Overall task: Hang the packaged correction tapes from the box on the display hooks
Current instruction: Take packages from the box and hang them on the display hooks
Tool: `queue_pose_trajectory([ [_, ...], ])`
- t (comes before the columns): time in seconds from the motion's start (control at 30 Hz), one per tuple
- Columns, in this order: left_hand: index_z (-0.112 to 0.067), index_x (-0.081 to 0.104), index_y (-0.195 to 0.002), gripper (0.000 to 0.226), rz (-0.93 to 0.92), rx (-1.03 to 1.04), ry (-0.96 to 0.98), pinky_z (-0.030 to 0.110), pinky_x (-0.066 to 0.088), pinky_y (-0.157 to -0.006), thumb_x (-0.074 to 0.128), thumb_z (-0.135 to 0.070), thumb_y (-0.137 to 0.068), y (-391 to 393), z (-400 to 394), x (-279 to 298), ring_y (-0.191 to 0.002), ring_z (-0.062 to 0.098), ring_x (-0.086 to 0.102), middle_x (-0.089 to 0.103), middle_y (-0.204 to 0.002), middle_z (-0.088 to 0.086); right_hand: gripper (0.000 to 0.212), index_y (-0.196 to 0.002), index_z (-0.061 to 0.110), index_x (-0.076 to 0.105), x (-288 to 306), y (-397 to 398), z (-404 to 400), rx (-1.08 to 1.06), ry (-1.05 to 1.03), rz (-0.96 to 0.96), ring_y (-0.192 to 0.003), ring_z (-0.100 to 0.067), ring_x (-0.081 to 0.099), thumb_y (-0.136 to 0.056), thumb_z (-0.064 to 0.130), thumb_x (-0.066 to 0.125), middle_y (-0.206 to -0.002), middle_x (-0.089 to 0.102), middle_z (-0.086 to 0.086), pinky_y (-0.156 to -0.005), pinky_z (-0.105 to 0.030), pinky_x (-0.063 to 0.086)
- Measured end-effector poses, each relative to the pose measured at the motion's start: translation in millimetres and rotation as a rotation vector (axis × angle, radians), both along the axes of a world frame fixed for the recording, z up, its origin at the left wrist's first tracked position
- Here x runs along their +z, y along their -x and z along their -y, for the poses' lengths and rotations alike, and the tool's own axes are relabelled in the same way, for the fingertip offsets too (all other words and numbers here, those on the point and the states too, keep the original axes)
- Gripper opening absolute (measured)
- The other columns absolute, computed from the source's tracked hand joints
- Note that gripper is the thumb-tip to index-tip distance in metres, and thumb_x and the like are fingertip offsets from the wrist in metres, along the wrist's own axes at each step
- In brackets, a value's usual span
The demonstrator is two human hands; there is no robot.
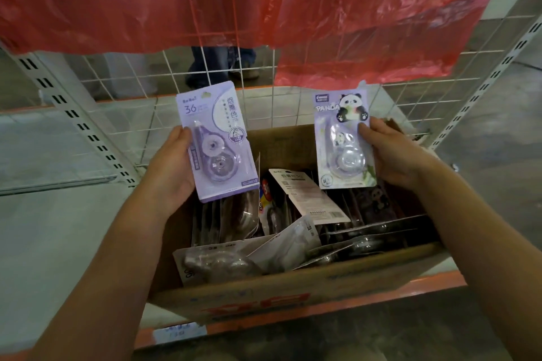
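Two packs are held up above the cardboard box (293,281), which sits on an orange-edged shelf (434,284) and is still crowded with more packaged correction tapes (296,214), some standing in rows and some lying loose at the near side. The left hand (173,167) is clasped around the left edge and back of a purple pack (217,141) marked 36, the thumb laid on its front edge; the right hand (393,152) is clasped on the right edge of a panda pack (343,141), the thumb pressed on the clear bubble. Both packs are shown face forward and upright, just in front of the white wire grid (164,102) at the far side. A hook (422,133) seems to jut from the grid at the far right, though it is too small to be made out with certainty. The step in hand is judged to be the carrying of each pack to a hook. It is done best if each pack is gripped low, so that the hang hole at the top is left free, and if the card is kept square to the hook and slid straight on. One pack at a time is better threaded, the other being kept clear of the red plastic sheet (352,23) hanging above. Like designs are best grouped on one hook.
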State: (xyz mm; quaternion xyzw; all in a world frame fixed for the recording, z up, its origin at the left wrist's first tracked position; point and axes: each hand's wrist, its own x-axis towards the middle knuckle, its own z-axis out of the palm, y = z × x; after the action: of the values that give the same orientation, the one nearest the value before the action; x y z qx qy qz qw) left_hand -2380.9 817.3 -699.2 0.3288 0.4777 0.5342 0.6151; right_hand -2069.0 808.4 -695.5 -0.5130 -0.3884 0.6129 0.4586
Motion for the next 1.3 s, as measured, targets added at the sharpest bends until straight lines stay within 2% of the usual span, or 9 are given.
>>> queue_pose_trajectory([
  [0.07,-0.019,0.055,-0.125,0.034,0.058,-0.070,0.119,0.032,0.056,-0.074,0.033,-0.033,-0.103,2.5,-3.9,-1.3,-0.097,0.017,0.068,0.068,-0.113,0.005,0.023,-0.118,0.018,0.054,-2.1,2.2,1.2,0.016,0.055,-0.009,-0.086,-0.014,0.070,-0.102,0.021,0.038,-0.101,0.072,0.001,-0.067,-0.028,0.058],
  [0.13,-0.018,0.058,-0.125,0.039,0.026,-0.174,0.184,0.033,0.056,-0.074,0.039,-0.039,-0.099,3.1,-4.6,-2.3,-0.099,0.019,0.068,0.070,-0.111,0.006,0.030,-0.126,0.015,0.051,-4.2,4.6,2.8,0.069,0.101,0.021,-0.094,-0.019,0.069,-0.098,0.024,0.046,-0.113,0.069,-0.005,-0.071,-0.029,0.059],
  [0.27,-0.016,0.062,-0.107,0.028,-0.176,-0.267,0.086,0.026,0.058,-0.060,0.062,-0.015,-0.079,0.0,-5.8,-4.7,-0.078,0.014,0.072,0.075,-0.088,0.001,0.048,-0.128,0.009,0.047,-4.2,9.7,0.8,0.200,0.082,0.110,-0.096,-0.024,0.069,-0.083,0.006,0.062,-0.114,0.068,-0.011,-0.071,-0.033,0.059],
  [0.43,-0.018,0.062,-0.102,0.031,-0.203,-0.278,0.052,0.024,0.056,-0.058,0.064,-0.010,-0.072,1.3,-14.5,-14.0,-0.075,0.013,0.072,0.075,-0.084,-0.001,0.040,-0.118,0.014,0.052,-6.8,9.9,-1.7,0.229,0.019,0.181,-0.088,-0.018,0.071,-0.083,-0.003,0.059,-0.101,0.072,-0.002,-0.068,-0.027,0.058],
  [0.63,-0.019,0.061,-0.109,0.035,-0.180,-0.291,0.080,0.028,0.057,-0.062,0.063,-0.012,-0.074,2.5,-18.9,-23.8,-0.080,0.014,0.071,0.074,-0.090,0.000,0.032,-0.110,0.014,0.061,-22.8,11.0,-0.8,0.225,0.041,0.239,-0.088,-0.017,0.071,-0.082,-0.002,0.063,-0.100,0.073,-0.001,-0.070,-0.025,0.058],
  [0.83,-0.019,0.059,-0.113,0.031,-0.181,-0.329,0.195,0.030,0.058,-0.067,0.061,-0.012,-0.083,-7.3,4.8,-10.3,-0.085,0.017,0.071,0.072,-0.101,0.004,0.032,-0.116,0.009,0.059,-15.2,15.4,22.7,0.000,0.191,0.030,-0.089,-0.023,0.071,-0.085,0.001,0.059,-0.103,0.072,-0.009,-0.073,-0.035,0.058],
  [0.93,-0.018,0.058,-0.120,0.035,-0.088,-0.298,0.233,0.032,0.058,-0.069,0.059,-0.014,-0.085,-7.0,29.3,5.1,-0.093,0.020,0.070,0.071,-0.107,0.006,0.035,-0.118,0.011,0.057,2.5,22.1,48.8,-0.115,0.239,-0.074,-0.089,-0.025,0.071,-0.084,0.003,0.061,-0.103,0.072,-0.009,-0.069,-0.035,0.057],
  [1.03,-0.014,0.054,-0.128,0.040,-0.015,-0.278,0.252,0.035,0.057,-0.078,0.056,-0.014,-0.088,-6.2,55.1,26.5,-0.104,0.024,0.066,0.067,-0.117,0.010,0.030,-0.115,0.015,0.058,31.0,27.8,75.2,-0.095,0.211,-0.062,-0.087,-0.019,0.072,-0.087,0.004,0.059,-0.100,0.073,-0.003,-0.063,-0.029,0.057],
  [1.3,-0.020,0.059,-0.117,0.028,0.000,-0.272,0.311,0.038,0.053,-0.090,0.054,-0.016,-0.090,-8.3,116.1,90.1,-0.105,0.021,0.066,0.068,-0.116,0.005,0.023,-0.107,0.014,0.063,98.2,47.1,129.2,-0.073,0.236,-0.049,-0.085,-0.021,0.071,-0.086,0.005,0.061,-0.099,0.073,-0.006,-0.069,-0.032,0.058],
])
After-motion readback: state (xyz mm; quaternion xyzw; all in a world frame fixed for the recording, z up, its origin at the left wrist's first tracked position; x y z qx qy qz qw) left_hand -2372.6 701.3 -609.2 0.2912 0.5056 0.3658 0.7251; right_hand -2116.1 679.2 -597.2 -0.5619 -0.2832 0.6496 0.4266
